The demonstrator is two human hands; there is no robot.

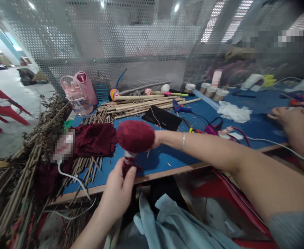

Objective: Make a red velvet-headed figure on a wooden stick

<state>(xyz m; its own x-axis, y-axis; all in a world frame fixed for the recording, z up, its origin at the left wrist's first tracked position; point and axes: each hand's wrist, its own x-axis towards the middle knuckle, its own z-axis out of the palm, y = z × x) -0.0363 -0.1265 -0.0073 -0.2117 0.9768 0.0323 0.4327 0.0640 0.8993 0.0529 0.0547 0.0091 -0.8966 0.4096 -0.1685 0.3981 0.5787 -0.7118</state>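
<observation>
Near the table's front edge is a rounded form wrapped in dark red cloth (pixel 135 136), with a narrow gathered neck below it. My left hand (pixel 120 185) is closed around that neck, thumb toward me. My right hand (pixel 157 139) reaches in from the right and touches the far right side of the rounded form. Its fingers are hidden behind the cloth, so their grip does not show. To the left, a crumpled piece of the same dark red cloth (pixel 96 139) lies on thin sticks, close against the wrapped form.
Dry stalks (pixel 24 166) are heaped along the left. Behind lie pale sticks (pixel 141 106), a black cloth (pixel 162 118), a blue glue gun (pixel 181 108) and a pink bottle (pixel 85 86). A white cable (pixel 72 178) hangs over the front edge. Another person's hands (pixel 293 117) work at right.
</observation>
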